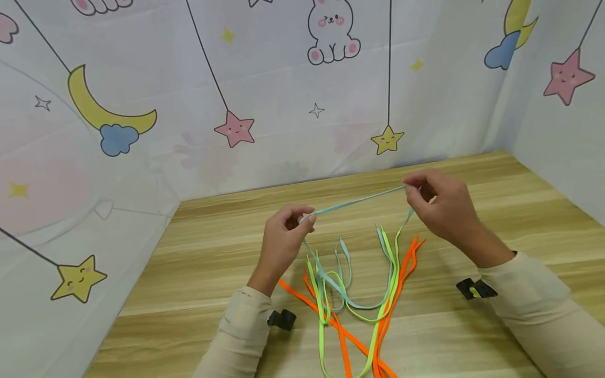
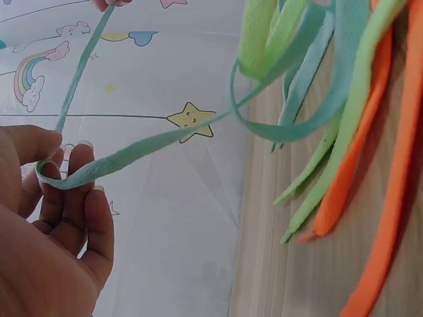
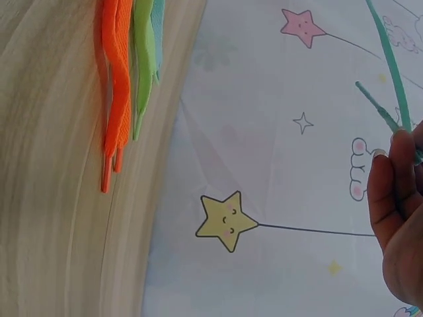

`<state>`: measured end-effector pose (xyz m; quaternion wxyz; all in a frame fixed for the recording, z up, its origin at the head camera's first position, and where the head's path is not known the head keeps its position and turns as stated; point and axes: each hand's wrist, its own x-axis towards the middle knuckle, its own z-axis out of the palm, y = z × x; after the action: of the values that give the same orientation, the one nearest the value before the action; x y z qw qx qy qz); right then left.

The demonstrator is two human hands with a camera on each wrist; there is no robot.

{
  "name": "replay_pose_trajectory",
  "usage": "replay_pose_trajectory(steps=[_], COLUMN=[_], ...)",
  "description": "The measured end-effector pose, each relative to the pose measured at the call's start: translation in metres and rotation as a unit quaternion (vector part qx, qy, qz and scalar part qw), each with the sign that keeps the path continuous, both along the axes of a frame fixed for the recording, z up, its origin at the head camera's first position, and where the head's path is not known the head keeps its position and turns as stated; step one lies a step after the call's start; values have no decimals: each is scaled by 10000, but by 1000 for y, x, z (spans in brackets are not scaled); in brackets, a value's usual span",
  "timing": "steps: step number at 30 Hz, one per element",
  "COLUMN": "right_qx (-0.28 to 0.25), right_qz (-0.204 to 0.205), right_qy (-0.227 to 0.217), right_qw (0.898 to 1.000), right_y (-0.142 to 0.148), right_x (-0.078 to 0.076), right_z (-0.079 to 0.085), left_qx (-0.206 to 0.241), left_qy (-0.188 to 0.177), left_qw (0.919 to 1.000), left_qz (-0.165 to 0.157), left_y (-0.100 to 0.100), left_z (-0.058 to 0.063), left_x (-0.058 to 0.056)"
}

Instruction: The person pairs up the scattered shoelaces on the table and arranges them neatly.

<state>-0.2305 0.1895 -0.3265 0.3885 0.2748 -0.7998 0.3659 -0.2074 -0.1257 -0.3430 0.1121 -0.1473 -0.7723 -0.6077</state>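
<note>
A light blue shoelace (image 1: 359, 200) is stretched between my two hands above the table. My left hand (image 1: 285, 236) pinches it between thumb and fingers, and from there the lace (image 2: 132, 154) slopes down toward the pile. Higher and to the right, my right hand (image 1: 441, 205) pinches the lace near one end; its short tipped end (image 3: 377, 105) sticks out past the fingers. Below the hands lie green shoelaces (image 1: 321, 336), orange shoelaces (image 1: 347, 333) and more light blue laces (image 1: 347, 254), loosely crossed and overlapping.
The laces lie on a wood-grain table (image 1: 198, 262). Behind it and at both sides hangs a white cloth (image 1: 283, 105) printed with stars, moons and rabbits. Black straps (image 1: 282, 319) are at both wrists. The near ends of several laces run out of the head view.
</note>
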Motion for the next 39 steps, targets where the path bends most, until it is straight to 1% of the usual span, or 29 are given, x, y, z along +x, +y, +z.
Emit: replay_pose_trajectory(steps=[2,4,9,16,19,23,26,29,33,39], right_qx=[7,0,-19,-178,-219,-197,-159,-176,-366,-577], right_qz=[-58,-111,-184,-162,-166,-271,-395,-507,-627,-712], right_qy=[45,95,205,348,404,410,442,440,308,74], right_qw=[10000,9999,9996,9991,9988,9986,9981,9976,9969,9958], right_y=[2,3,7,8,8,9,11,13,16,22], right_x=[-1,-3,-5,-9,-9,-9,-10,-11,-13,-18], right_z=[-2,-3,-5,-7,-8,-9,-9,-10,-13,-17], left_qx=[8,61,188,391,386,240,140,122,88,-218], left_qy=[0,7,77,173,160,109,-10,-198,-431,-568], left_qw=[10000,9999,9997,9990,9990,9996,9999,9996,9981,9969], left_qz=[58,97,160,134,134,130,36,-169,-431,-501], left_y=[-4,-6,-9,-12,-13,-16,-20,-22,-25,-32], left_z=[-6,-7,-6,-5,-5,-6,-6,-5,-5,-6], left_x=[-4,-5,-6,-7,-7,-9,-10,-11,-11,-13])
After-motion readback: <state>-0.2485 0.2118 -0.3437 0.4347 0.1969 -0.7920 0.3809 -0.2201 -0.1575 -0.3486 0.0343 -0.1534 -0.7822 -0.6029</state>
